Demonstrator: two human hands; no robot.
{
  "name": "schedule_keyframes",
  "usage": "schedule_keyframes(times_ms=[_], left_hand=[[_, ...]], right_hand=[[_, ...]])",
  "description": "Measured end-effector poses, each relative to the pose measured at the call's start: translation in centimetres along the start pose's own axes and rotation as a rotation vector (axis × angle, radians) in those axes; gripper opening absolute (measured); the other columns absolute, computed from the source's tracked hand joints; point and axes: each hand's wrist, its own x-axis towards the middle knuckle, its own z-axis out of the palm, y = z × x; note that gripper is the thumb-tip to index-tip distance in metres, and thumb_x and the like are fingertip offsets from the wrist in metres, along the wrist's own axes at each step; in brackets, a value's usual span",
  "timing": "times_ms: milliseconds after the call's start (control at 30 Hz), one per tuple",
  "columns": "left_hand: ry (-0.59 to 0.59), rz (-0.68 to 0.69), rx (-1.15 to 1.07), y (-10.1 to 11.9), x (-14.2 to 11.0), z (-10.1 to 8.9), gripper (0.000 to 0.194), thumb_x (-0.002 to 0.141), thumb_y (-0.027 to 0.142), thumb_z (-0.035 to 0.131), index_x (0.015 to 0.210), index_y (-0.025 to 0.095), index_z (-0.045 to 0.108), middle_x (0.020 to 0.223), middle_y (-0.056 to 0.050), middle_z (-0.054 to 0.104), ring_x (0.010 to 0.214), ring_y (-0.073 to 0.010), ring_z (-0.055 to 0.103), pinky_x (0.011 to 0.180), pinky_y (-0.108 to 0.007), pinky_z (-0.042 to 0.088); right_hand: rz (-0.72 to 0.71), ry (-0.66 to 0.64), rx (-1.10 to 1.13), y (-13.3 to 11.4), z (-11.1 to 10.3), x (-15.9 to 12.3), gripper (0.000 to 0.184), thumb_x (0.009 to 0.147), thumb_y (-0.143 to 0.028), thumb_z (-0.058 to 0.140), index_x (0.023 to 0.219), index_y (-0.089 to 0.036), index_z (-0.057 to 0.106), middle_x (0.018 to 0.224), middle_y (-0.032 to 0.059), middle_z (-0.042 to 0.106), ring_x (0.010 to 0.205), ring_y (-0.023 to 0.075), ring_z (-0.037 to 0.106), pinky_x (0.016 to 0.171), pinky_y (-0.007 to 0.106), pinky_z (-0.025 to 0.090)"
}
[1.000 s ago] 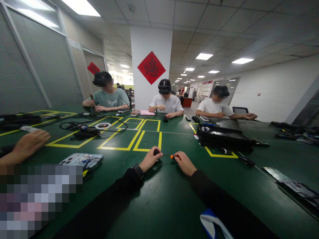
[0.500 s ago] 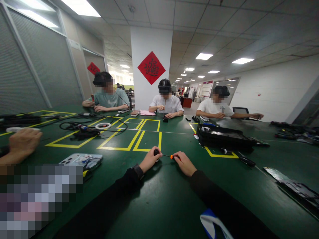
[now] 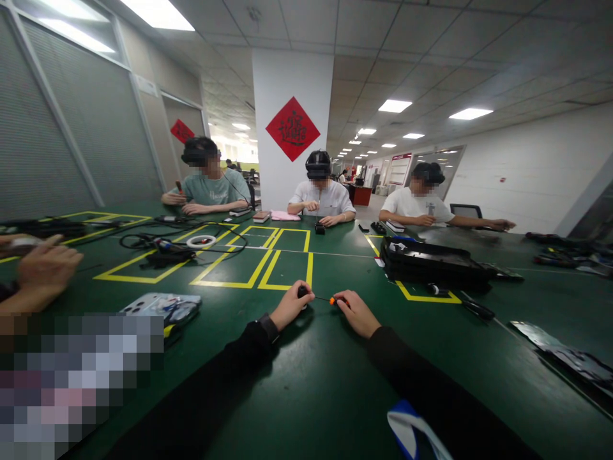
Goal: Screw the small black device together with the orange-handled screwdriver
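Just above the green table (image 3: 287, 383), my left hand (image 3: 288, 305) is closed round a small black part (image 3: 302, 292), largely covered by the fingers. My right hand (image 3: 357, 313) grips a screwdriver (image 3: 332, 301) by its orange and black handle. Its thin shaft lies almost level and points left, with the tip at the black part by my left fingertips. Whether the tip sits inside the part I cannot tell.
A black open case (image 3: 433, 263) lies ahead to the right, near a black-handled tool (image 3: 477, 310). Cables and a white ring (image 3: 201, 242) are ahead left, beside yellow tape markings. A tool tray (image 3: 163, 306) lies left. Several people sit around the table; one's hand (image 3: 50, 268) is at far left.
My hands keep nearly the same hold and place; the view has shifted slightly. At the far left, the other person's hand has changed its pose, and a second hand shows there.
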Motion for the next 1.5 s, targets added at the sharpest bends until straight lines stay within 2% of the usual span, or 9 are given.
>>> schedule_keyframes(times_ms=[100, 367, 600, 867, 1067, 1167, 1267, 1367, 1500], left_hand=[[-0.002, 0.019, 0.003, -0.13, 0.04, -0.02, 0.016, 0.069, 0.029, 0.055, 0.08, 0.018, 0.051, 0.076, 0.0, 0.057, 0.07, -0.0118, 0.052, 0.066, -0.024, 0.041], [-0.002, 0.018, -0.007, -0.2, 0.15, 0.1, 0.015, 0.068, 0.027, 0.055, 0.079, 0.017, 0.05, 0.075, 0.001, 0.057, 0.071, -0.0123, 0.053, 0.068, -0.025, 0.042], [-0.02, 0.01, -0.012, -0.2, 0.12, 0.0, 0.016, 0.068, 0.026, 0.055, 0.08, 0.018, 0.049, 0.078, 0.0, 0.058, 0.072, -0.0126, 0.054, 0.066, -0.024, 0.042], [-0.015, 0.022, -0.027, -0.54, 0.26, 0.1, 0.015, 0.067, 0.021, 0.055, 0.08, 0.017, 0.049, 0.078, 0.0, 0.059, 0.07, -0.0122, 0.054, 0.066, -0.025, 0.042], [0.003, 0.018, -0.007, -0.42, 0.15, 0.08, 0.014, 0.068, 0.022, 0.055, 0.08, 0.017, 0.05, 0.077, -0.001, 0.059, 0.071, -0.0124, 0.054, 0.066, -0.024, 0.042], [-0.01, 0.019, -0.017, -0.46, 0.12, 0.05, 0.015, 0.068, 0.022, 0.055, 0.081, 0.017, 0.05, 0.077, 0.0, 0.059, 0.07, -0.0116, 0.054, 0.064, -0.023, 0.042], [-0.019, 0.03, -0.017, -0.57, 0.14, 0.01, 0.015, 0.068, 0.021, 0.054, 0.081, 0.017, 0.05, 0.078, 0.0, 0.059, 0.069, -0.0112, 0.054, 0.063, -0.022, 0.041], [-0.021, 0.034, -0.024, -0.68, 0.19, 0.02, 0.014, 0.068, 0.019, 0.054, 0.081, 0.017, 0.05, 0.078, 0.0, 0.059, 0.069, -0.0111, 0.053, 0.063, -0.022, 0.041], [-0.022, 0.029, -0.037, -0.8, 0.24, 0.06, 0.015, 0.068, 0.021, 0.055, 0.082, 0.017, 0.049, 0.079, -0.001, 0.059, 0.07, -0.0114, 0.054, 0.064, -0.023, 0.042]], right_hand=[[-0.031, 0.003, -0.008, -0.09, -0.2, 0.03, 0.017, 0.083, -0.019, 0.042, 0.087, -0.018, 0.058, 0.087, 0.0047, 0.056, 0.086, 0.0164, 0.05, 0.081, 0.032, 0.039], [-0.042, 0.033, 0.06, -0.24, -0.07, -0.11, 0.016, 0.076, -0.019, 0.052, 0.091, -0.018, 0.054, 0.089, 0.0042, 0.055, 0.084, 0.0159, 0.051, 0.079, 0.032, 0.041], [-0.03, 0.015, 0.039, 0.06, -0.06, 0.11, 0.018, 0.084, -0.02, 0.04, 0.087, -0.018, 0.058, 0.087, 0.0044, 0.055, 0.084, 0.015, 0.051, 0.079, 0.031, 0.041], [-0.025, 0.007, 0.036, -0.11, -0.03, -0.15, 0.016, 0.077, -0.021, 0.052, 0.092, -0.018, 0.053, 0.09, 0.0035, 0.054, 0.084, 0.0153, 0.05, 0.078, 0.03, 0.041], [-0.026, 0.01, 0.015, 0.08, 0.14, 0.02, 0.017, 0.083, -0.02, 0.04, 0.087, -0.017, 0.056, 0.087, 0.0044, 0.054, 0.085, 0.0152, 0.05, 0.08, 0.03, 0.039], [-0.042, 0.02, -0.005, -0.04, 0.12, -0.03, 0.011, 0.08, -0.02, 0.047, 0.087, -0.017, 0.054, 0.086, 0.0038, 0.054, 0.082, 0.0153, 0.05, 0.076, 0.03, 0.04], [-0.043, 0.013, -0.001, -0.22, 0.13, -0.14, 0.015, 0.076, -0.021, 0.053, 0.091, -0.017, 0.052, 0.088, 0.0039, 0.054, 0.082, 0.0154, 0.05, 0.075, 0.029, 0.04], [-0.034, 0.006, 0.013, -0.29, 0.11, -0.16, 0.016, 0.08, -0.023, 0.048, 0.095, -0.017, 0.052, 0.09, 0.0049, 0.054, 0.084, 0.0157, 0.05, 0.077, 0.03, 0.04], [-0.053, 0.003, -0.014, -0.26, 0.01, -0.06, 0.014, 0.083, -0.021, 0.042, 0.084, -0.017, 0.056, 0.085, 0.0047, 0.054, 0.083, 0.016, 0.049, 0.077, 0.03, 0.039]])
